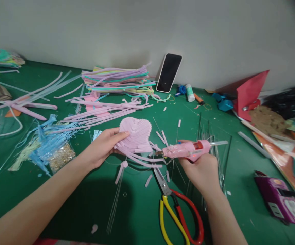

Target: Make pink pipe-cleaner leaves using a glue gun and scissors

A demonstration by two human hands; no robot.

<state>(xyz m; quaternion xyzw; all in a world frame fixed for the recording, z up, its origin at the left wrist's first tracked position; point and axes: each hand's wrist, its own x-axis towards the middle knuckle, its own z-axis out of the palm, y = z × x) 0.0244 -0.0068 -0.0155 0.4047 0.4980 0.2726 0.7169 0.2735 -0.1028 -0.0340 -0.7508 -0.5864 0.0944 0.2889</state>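
Observation:
My left hand (108,144) pinches the left edge of a lilac heart-like piece (136,134) built from rows of fuzzy pipe cleaners, its thumb lying on top. Loose pipe-cleaner ends trail from the lower edge toward the right. A pink hot glue gun (185,149) is gripped in my right hand (201,170), its nozzle pointing left, close to those ends. A clear glue stick (219,143) juts from the gun's back. Scissors with one yellow and one red handle (165,190) lie open just below, their tips partly hidden under the pipe-cleaner ends.
Bundled pastel pipe cleaners (117,78) lie by the wall, near a leaning phone (169,73). Blue tassels (47,143) and a bag of gold bits (61,157) are left. Thin wires (220,163) lie beside my right hand; a purple power strip (281,197) sits far right.

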